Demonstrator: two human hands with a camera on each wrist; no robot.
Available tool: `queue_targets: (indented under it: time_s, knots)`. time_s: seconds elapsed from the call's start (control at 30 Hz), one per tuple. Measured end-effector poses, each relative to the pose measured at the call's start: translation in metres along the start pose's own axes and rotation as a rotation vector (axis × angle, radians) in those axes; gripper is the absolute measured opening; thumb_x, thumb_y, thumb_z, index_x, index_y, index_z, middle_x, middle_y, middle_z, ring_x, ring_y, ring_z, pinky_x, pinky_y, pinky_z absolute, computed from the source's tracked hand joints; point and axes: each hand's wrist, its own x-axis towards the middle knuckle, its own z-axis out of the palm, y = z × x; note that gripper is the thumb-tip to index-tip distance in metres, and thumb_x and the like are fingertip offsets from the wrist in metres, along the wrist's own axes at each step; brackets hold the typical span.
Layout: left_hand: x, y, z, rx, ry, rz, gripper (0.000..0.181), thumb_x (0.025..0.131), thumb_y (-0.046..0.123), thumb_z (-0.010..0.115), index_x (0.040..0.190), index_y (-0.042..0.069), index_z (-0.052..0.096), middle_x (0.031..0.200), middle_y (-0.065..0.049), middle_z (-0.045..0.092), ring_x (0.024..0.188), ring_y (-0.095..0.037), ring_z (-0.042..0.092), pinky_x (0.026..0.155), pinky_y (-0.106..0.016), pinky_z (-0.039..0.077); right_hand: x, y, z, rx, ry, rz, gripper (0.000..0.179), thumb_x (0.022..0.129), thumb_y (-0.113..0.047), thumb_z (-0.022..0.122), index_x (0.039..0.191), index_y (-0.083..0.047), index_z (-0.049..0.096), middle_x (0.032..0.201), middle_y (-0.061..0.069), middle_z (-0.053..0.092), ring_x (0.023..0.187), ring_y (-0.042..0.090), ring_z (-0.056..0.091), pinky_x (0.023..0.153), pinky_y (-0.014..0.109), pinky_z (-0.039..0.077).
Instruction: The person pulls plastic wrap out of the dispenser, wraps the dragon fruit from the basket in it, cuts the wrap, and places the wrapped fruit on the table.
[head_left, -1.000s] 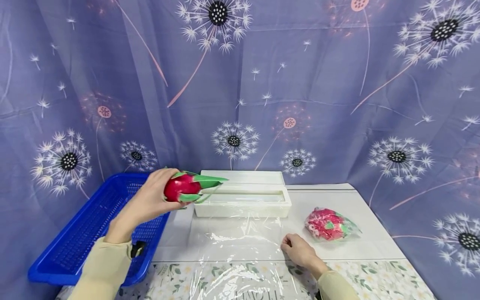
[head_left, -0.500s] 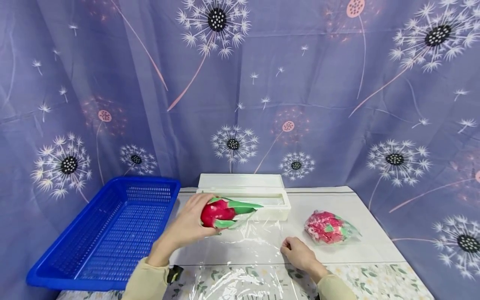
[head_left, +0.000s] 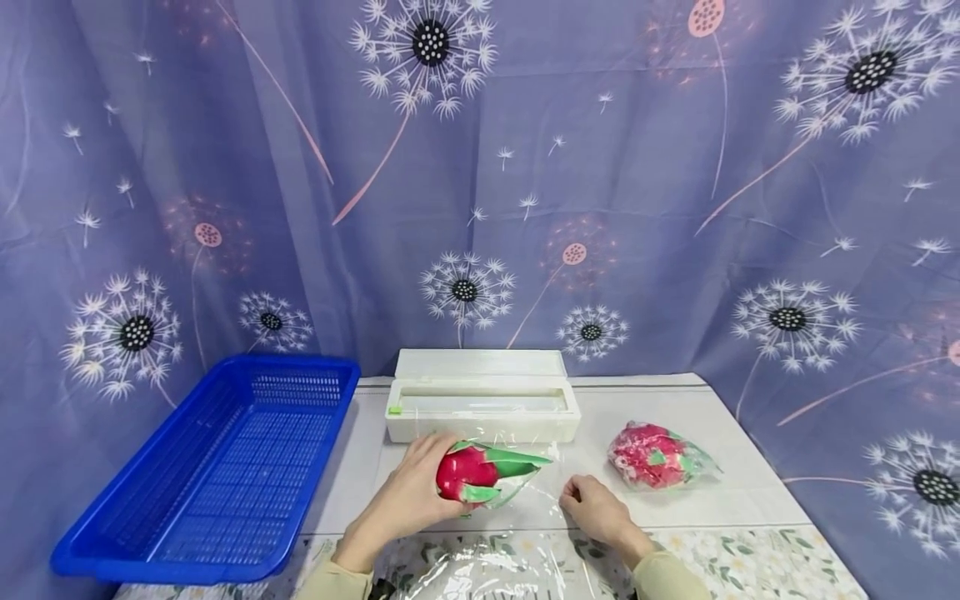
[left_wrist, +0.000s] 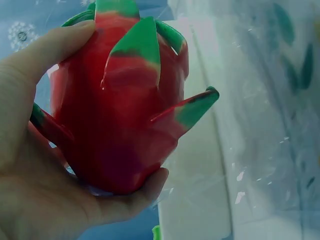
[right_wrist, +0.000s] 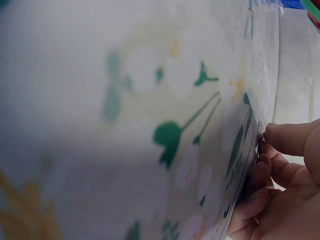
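My left hand point(head_left: 412, 492) grips a red dragon fruit point(head_left: 467, 473) with green-tipped scales, fingers and thumb curled round its side. In the left wrist view the dragon fruit point(left_wrist: 125, 110) fills much of the picture. It is held over a sheet of clear cling film point(head_left: 517, 521) drawn from a white dispenser box point(head_left: 480, 429). At the sheet's right edge, my right hand point(head_left: 600, 510) rests low with curled fingers. The right wrist view has the thumb and forefinger of this hand point(right_wrist: 285, 180) pinching the film's edge.
To the left stands a blue plastic basket point(head_left: 296, 508). A second dragon fruit point(head_left: 652, 456), wrapped in film, lies on the right of the white and floral tablecloth point(head_left: 720, 533). Behind the table hangs a purple dandelion curtain point(head_left: 660, 167).
My left hand has carried the dragon fruit from beside the basket rightward and down, over the film in front of the dispenser box. The right hand has stayed in place.
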Motion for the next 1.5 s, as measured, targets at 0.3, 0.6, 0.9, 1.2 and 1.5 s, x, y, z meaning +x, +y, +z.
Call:
queue_targets:
  time_s: [0.3,0.6,0.9,1.2,1.5]
  knots:
    - [-0.003,0.000,0.016,0.010,-0.024,-0.015,0.087,0.062,0.043,0.089,0.135,0.015,0.052,0.130,-0.004,0.052,0.122,-0.027,0.044,0.084,-0.052,0.049,-0.001,0.000,0.002,-0.010,0.003,0.014,0.014,0.092,-0.017,0.064,0.081,-0.016,0.056,0.075,-0.002,0.049,0.067,0.015,0.046,0.060,0.033,0.034]
    - [-0.004,-0.001,0.028,-0.006,-0.053,-0.029,0.083,0.063,0.044,0.088,0.134,0.019,0.053,0.130,0.001,0.051,0.124,-0.026,0.044,0.087,-0.052,0.047,-0.001,-0.002,0.003,-0.013,-0.025,0.038,0.013,0.093,-0.018,0.064,0.083,-0.015,0.056,0.078,-0.001,0.049,0.070,0.015,0.046,0.061,0.033,0.034]
    - [-0.001,-0.001,0.033,0.056,-0.092,-0.080,0.094,0.065,0.060,0.083,0.141,0.015,0.049,0.137,-0.004,0.048,0.124,-0.035,0.043,0.080,-0.060,0.048,-0.002,-0.004,0.002,0.012,-0.016,0.021,0.014,0.093,-0.017,0.063,0.081,-0.015,0.055,0.075,-0.001,0.049,0.068,0.015,0.046,0.060,0.032,0.034]
    - [0.003,-0.011,0.028,-0.025,-0.145,-0.162,0.097,0.070,0.065,0.077,0.146,0.015,0.044,0.138,-0.007,0.050,0.122,-0.034,0.046,0.085,-0.058,0.046,-0.002,-0.003,0.002,0.029,-0.004,0.015,0.014,0.092,-0.015,0.064,0.082,-0.014,0.055,0.074,-0.001,0.049,0.068,0.015,0.046,0.060,0.032,0.036]
    - [0.009,-0.018,0.018,-0.067,-0.232,-0.142,0.099,0.070,0.065,0.077,0.148,0.015,0.042,0.139,-0.010,0.049,0.121,-0.032,0.047,0.088,-0.054,0.046,-0.002,-0.004,0.000,0.037,-0.006,0.002,0.014,0.091,-0.014,0.064,0.081,-0.013,0.054,0.072,-0.001,0.048,0.066,0.015,0.045,0.059,0.031,0.034]
